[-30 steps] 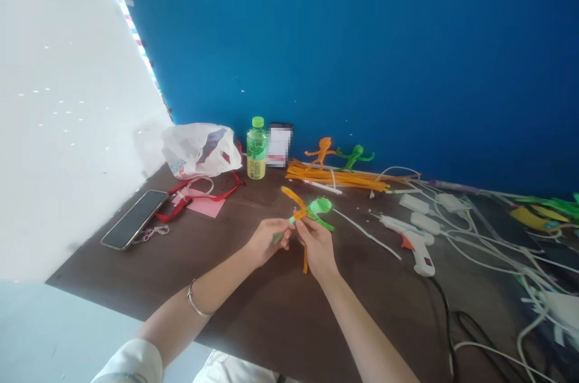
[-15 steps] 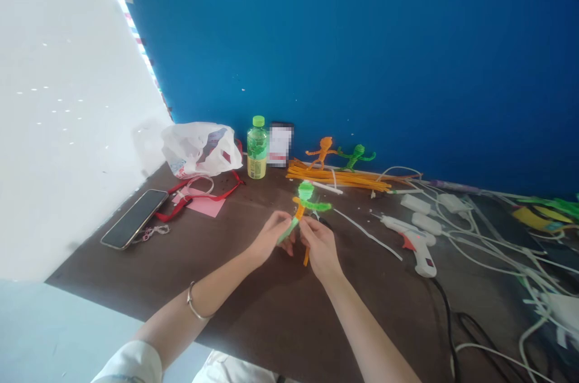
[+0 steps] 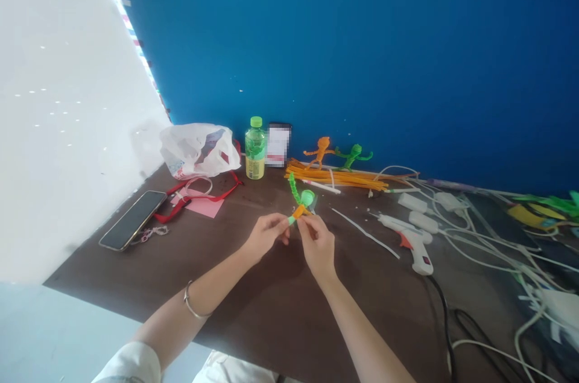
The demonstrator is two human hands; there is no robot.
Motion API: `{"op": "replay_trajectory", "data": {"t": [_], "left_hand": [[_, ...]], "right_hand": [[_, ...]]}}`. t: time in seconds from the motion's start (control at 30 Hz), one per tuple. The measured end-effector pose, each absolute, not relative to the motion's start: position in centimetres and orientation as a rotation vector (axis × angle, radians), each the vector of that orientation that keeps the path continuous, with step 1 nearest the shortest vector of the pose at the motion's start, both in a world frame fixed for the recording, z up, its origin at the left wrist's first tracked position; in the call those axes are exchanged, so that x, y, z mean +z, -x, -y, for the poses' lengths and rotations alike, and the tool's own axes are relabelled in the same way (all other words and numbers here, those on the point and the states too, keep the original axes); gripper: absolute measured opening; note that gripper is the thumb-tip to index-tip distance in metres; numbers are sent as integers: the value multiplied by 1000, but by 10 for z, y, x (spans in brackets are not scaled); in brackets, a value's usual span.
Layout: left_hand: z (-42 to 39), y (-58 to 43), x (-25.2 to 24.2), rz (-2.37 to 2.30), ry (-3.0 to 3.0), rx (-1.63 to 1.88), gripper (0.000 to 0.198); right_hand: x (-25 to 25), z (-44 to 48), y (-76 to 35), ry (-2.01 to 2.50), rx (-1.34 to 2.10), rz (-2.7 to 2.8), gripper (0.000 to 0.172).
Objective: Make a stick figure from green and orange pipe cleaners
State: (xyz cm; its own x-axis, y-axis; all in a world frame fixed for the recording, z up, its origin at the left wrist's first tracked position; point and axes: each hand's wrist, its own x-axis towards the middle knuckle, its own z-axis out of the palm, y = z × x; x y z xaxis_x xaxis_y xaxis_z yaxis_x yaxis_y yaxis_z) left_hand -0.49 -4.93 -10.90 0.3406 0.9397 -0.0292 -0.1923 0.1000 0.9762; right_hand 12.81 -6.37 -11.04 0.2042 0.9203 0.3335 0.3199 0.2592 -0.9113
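Note:
Above the brown table, both hands pinch a small pipe-cleaner figure [image 3: 307,198] with a round green head, an orange body and a twisted green arm pointing up. My left hand [image 3: 268,237] is closed on its light-green lower end. Just beside it, my right hand [image 3: 317,243] grips the orange part, its fingers hiding some of the figure. Farther back, an orange figure [image 3: 322,152] and a green figure [image 3: 355,156] of the same sort stand by a bundle of orange pipe cleaners [image 3: 357,178].
A white glue gun [image 3: 420,250] lies to the right, near tangled white cables [image 3: 479,238]. A loose white stem [image 3: 366,233] lies before it. At left are a phone [image 3: 133,220], pink paper [image 3: 205,204], a plastic bag [image 3: 194,151] and a green-capped bottle [image 3: 256,151].
The held figure has turned: its green arm, which stretched to the right, now points up at the left of the head. The head sits a little lower. Both hands keep hold.

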Motion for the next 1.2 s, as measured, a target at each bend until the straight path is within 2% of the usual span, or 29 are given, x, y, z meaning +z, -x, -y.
{"op": "replay_trajectory", "data": {"t": [0.1, 0.27, 0.37, 0.5, 0.67, 0.83, 0.93, 1.07, 1.13, 1.2], "left_hand": [[50, 3, -109, -603, -803, 907, 21], [54, 2, -107, -370, -473, 774, 16], [54, 4, -107, -320, -383, 687, 12], [53, 4, -107, -413, -484, 633, 14], [58, -1, -111, -830, -1120, 890, 29], [61, 0, -115, -1224, -1631, 1026, 22], [57, 0, -113, -1104, -1490, 1006, 29], [54, 2, -103, -600, -861, 782, 27], [55, 5, -99, -450, -603, 671, 22], [57, 9, -97, -385, -431, 635, 27]], "right_hand": [[-111, 62, -127, 1218, 821, 1300, 23], [-112, 65, -122, 1049, 1427, 1072, 41], [-112, 66, -123, 977, 1546, 1036, 39], [-119, 63, -127, 1036, 1364, 1081, 31], [-122, 60, -128, 1273, 950, 1193, 30], [-115, 64, -127, 1362, 665, 1333, 22], [-113, 66, -126, 1336, 611, 1383, 19], [-110, 65, -127, 1302, 608, 1380, 21], [-108, 65, -128, 1295, 624, 1373, 22], [-107, 64, -129, 1246, 709, 1383, 23]]}}
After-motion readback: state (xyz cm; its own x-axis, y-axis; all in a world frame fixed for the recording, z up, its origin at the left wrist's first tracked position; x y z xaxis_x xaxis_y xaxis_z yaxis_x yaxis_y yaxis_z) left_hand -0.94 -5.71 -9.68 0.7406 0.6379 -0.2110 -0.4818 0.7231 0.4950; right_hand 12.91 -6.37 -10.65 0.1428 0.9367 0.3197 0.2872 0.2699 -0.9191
